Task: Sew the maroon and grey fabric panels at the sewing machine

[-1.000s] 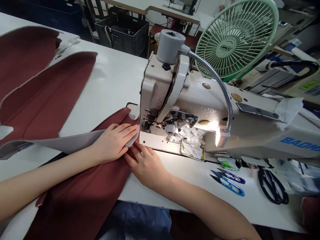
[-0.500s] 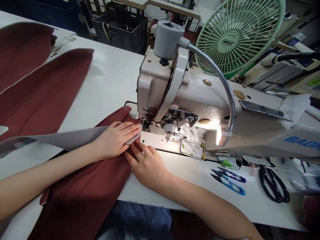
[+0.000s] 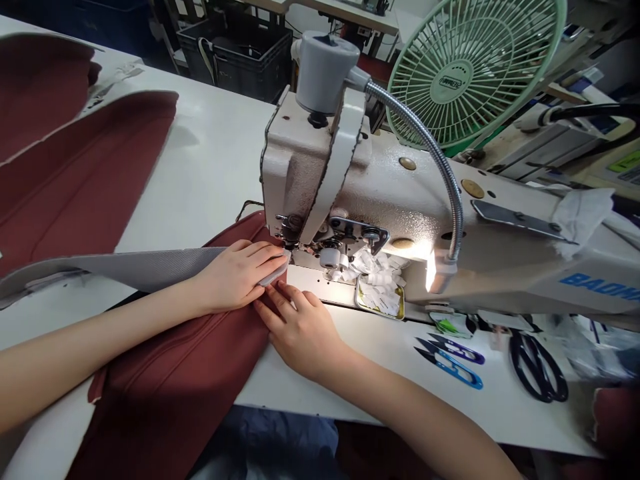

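A maroon fabric panel [image 3: 185, 373] lies under the head of a sewing machine [image 3: 320, 153]. A strip with its grey backing [image 3: 150, 270] turned up runs along the panel's far side to the needle area. My left hand [image 3: 240, 273] is closed over the end of this strip, fingers together on top and thumb at the near edge. Beside it, my right hand [image 3: 303, 327] pinches the panel's edge, its fingertips touching the layers just in front of the presser foot. The needle is hidden by the machine head and my left fingers.
More maroon panels [image 3: 90, 180] lie at the left. Near the machine bed are a tray of white tags [image 3: 380, 297], thread snips [image 3: 453, 367] and black-handled scissors [image 3: 537, 367]. A bent lamp [image 3: 443, 267] lights the bed. Behind stand a green fan [image 3: 450, 80] and a dark crate [image 3: 235, 63].
Both hands and the fabric have slid a little closer to the needle, to the right along the machine. The grip looks the same. The whole view has shifted slightly.
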The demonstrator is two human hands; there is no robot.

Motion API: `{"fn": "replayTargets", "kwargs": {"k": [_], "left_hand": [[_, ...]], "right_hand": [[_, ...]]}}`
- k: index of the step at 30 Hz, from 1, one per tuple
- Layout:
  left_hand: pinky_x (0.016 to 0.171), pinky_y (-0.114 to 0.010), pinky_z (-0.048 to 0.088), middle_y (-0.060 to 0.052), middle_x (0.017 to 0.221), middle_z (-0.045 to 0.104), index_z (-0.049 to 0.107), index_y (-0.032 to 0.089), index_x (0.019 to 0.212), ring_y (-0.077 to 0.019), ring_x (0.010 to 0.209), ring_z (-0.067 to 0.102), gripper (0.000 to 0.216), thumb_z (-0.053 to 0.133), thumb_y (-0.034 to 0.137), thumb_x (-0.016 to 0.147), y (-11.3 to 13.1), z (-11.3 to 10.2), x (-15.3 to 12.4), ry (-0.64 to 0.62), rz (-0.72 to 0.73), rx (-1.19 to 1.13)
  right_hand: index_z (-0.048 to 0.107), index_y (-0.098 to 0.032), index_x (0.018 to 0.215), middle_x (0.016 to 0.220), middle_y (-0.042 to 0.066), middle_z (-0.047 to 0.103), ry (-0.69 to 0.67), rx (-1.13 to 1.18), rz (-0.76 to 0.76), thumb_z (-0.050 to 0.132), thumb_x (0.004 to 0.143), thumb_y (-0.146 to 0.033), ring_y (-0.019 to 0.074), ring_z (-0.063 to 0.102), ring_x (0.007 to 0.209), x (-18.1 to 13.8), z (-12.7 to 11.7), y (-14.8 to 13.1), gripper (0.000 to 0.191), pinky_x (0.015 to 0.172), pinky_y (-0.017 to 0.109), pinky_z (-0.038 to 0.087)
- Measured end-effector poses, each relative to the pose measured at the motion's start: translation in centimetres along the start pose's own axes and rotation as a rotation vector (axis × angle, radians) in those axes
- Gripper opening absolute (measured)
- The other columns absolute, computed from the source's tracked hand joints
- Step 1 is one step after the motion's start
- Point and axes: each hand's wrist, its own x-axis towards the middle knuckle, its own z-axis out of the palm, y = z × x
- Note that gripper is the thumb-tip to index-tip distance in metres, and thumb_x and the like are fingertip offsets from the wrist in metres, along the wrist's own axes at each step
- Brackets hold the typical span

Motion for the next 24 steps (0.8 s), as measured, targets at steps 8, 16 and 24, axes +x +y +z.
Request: {"fn": "replayTargets", "kwargs": {"k": [8, 16, 24], "left_hand": [[0.097, -0.044, 0.041, -0.013, 0.136, 0.056, 0.052, 0.016, 0.137, -0.0299, 0.122, 0.052, 0.052, 0.052, 0.018, 0.085, 0.3, 0.1, -0.1, 0.016, -0.022, -0.004], [0.098, -0.047, 0.042, -0.014, 0.131, 0.061, 0.060, 0.017, 0.127, -0.0313, 0.123, 0.052, 0.041, 0.051, 0.019, 0.088, -0.5, 0.4, 0.6, 0.025, -0.029, 0.000], [0.103, -0.043, 0.040, -0.006, 0.141, 0.057, 0.060, 0.022, 0.129, -0.0264, 0.132, 0.047, 0.043, 0.049, 0.015, 0.088, -0.5, -0.1, -1.0, 0.026, 0.054, -0.010]], "right_hand": [[0.056, -0.014, 0.135, 0.139, 0.018, 0.055, -0.050, 0.021, 0.018, 0.048, 0.096, -0.027, 0.0319, 0.049, 0.124, 0.1, -0.7, 0.2, 0.042, 0.083, 0.042, 0.047], [0.055, -0.013, 0.135, 0.142, 0.019, 0.053, 0.003, -0.009, 0.016, 0.046, 0.096, -0.023, 0.0314, 0.047, 0.127, 0.1, 0.1, 0.7, 0.041, 0.084, 0.042, 0.046], [0.061, -0.015, 0.081, 0.091, 0.011, 0.072, 0.063, -0.133, -0.024, 0.039, 0.097, -0.006, 0.0182, 0.063, 0.084, -0.4, -0.3, -0.8, 0.028, 0.066, 0.032, 0.043]]}}
